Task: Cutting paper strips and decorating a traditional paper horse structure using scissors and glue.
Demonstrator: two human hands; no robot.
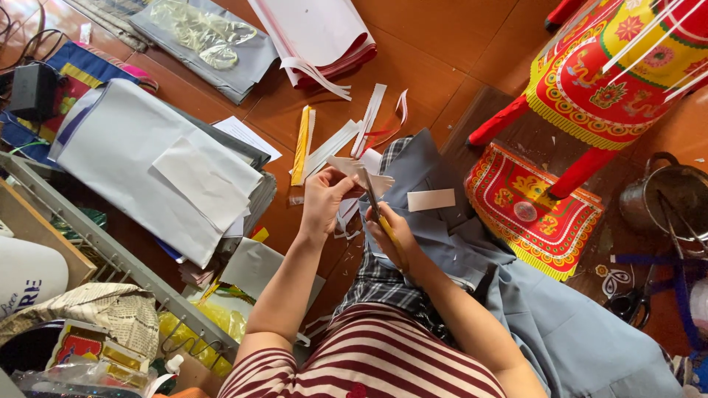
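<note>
Striped red-and-white shirt cloth [369,361] fills the bottom at six o'clock, and two bare arms reach up from it. At the middle, the left hand [322,203] pinches a thin white paper piece [352,166], while the right hand [391,234] is wrapped around yellow-handled scissors [377,212] touching that paper. Flat white paper strips [335,144] lie at twelve o'clock, and a shiny red-and-yellow patterned paper stand [590,81] sits at two o'clock.

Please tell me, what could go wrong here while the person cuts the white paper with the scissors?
1. The left hand pinches the paper close to the scissors in the right hand; a finger could get nicked.
2. The cutting happens over the lap, so a slip might snip the grey cloth.
3. Cut strips lie loose on the floor; new pieces may get mixed in.
</note>
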